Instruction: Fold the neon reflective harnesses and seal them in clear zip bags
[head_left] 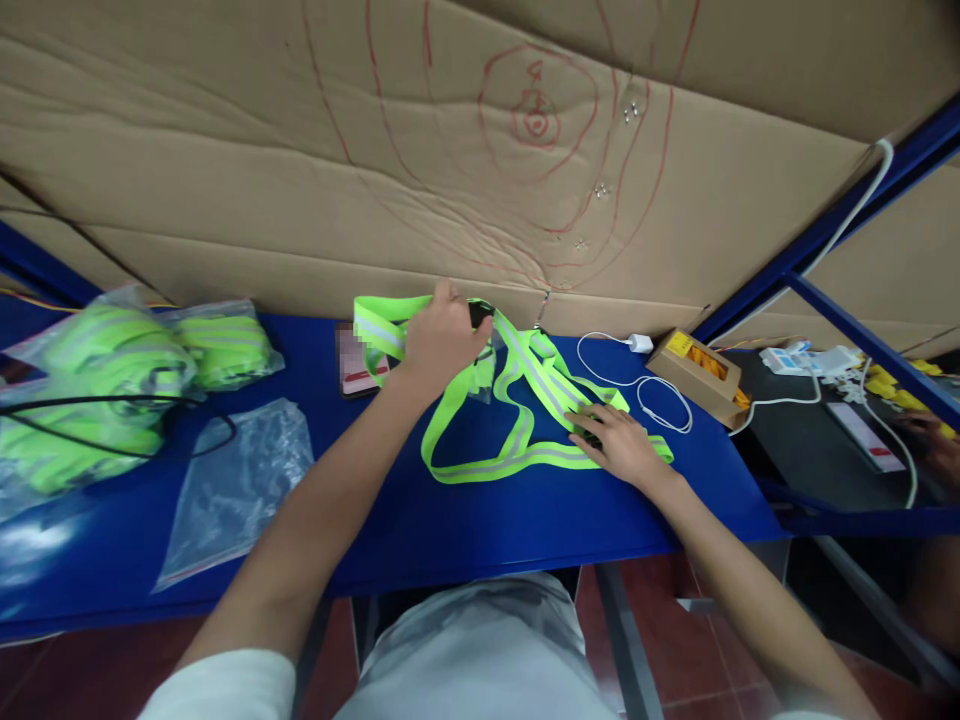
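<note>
A neon-green reflective strap vest (517, 455) with a silver stripe lies in loose loops on the blue table (480, 540). My left hand (448, 340) is closed around its upper left straps, lifting them a little, beside a black part of the vest. Lower right, my right hand (621, 445) rests palm down on the straps with its fingers stretched out and slightly apart. Something dark shows under those fingertips, partly hidden. Behind the left loop lies a phone (352, 375), partly covered by the strap.
Bagged green vests (112, 360) are piled at the left, with a black cable (112, 400) across them. An unfilled clear plastic bag (240, 480) lies nearby. A white charger cable (664, 395) and a cardboard box (697, 375) sit right. Another person's hand (934, 440) shows beyond the blue frame.
</note>
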